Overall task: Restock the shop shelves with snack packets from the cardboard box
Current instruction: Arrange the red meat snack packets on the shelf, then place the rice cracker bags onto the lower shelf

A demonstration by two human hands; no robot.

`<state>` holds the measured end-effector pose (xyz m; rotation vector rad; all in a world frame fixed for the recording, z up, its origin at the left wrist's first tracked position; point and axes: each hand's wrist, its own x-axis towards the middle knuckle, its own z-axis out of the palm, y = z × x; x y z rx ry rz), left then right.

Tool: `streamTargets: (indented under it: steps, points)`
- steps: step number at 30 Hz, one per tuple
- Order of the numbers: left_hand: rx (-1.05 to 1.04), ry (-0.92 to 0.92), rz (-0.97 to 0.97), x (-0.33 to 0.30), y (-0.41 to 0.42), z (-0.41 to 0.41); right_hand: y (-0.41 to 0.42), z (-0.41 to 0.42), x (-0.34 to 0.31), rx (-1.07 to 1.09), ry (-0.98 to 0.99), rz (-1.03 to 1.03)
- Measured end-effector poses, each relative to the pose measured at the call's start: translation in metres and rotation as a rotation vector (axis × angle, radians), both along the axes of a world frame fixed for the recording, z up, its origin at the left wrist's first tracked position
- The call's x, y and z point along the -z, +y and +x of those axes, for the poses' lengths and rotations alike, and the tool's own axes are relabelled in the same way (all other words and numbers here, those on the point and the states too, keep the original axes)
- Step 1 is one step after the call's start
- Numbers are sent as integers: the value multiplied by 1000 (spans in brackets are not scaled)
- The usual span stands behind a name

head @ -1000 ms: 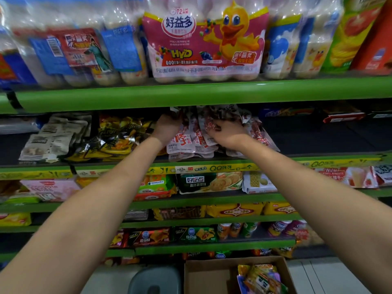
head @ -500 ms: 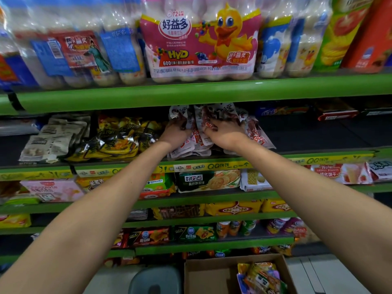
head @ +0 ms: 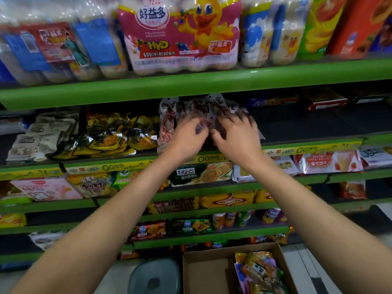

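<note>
Both hands are on the red-and-white snack packets [head: 169,126] standing on the second shelf [head: 307,145]. The left hand [head: 186,136] has its fingers curled over the front of the bunch; the right hand [head: 235,136], at its 3 o'clock and nearly touching it, spreads its fingers across the packets. Motion blur hides whether either actually pinches a packet. Compared with half a second ago, the hands have drawn closer together and sit lower on the packets, which now stand more upright. At 6 o'clock, on the floor, the cardboard box [head: 203,272] holds colourful packets [head: 261,272] in its right corner. A grey stool [head: 154,276] is at the box's 9 o'clock.
</note>
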<state>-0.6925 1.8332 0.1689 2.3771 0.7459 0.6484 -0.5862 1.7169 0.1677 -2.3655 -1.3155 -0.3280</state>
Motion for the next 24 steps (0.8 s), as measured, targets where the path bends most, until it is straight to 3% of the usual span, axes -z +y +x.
streamTargets:
  steps: [4,10,18,24]
  points:
    - [68,-50,-63,20,-49,-5,-61,-3,26,-15,98,149]
    - [-1,53,-174,88,-121,-10,-154,19,93,-46,262,119]
    - [-209,338,-553,208,-232,-61,-275,27,210,-27,694,-203]
    - [-202,436,-758,261,-282,-84,-323,13,254,0,843,-339]
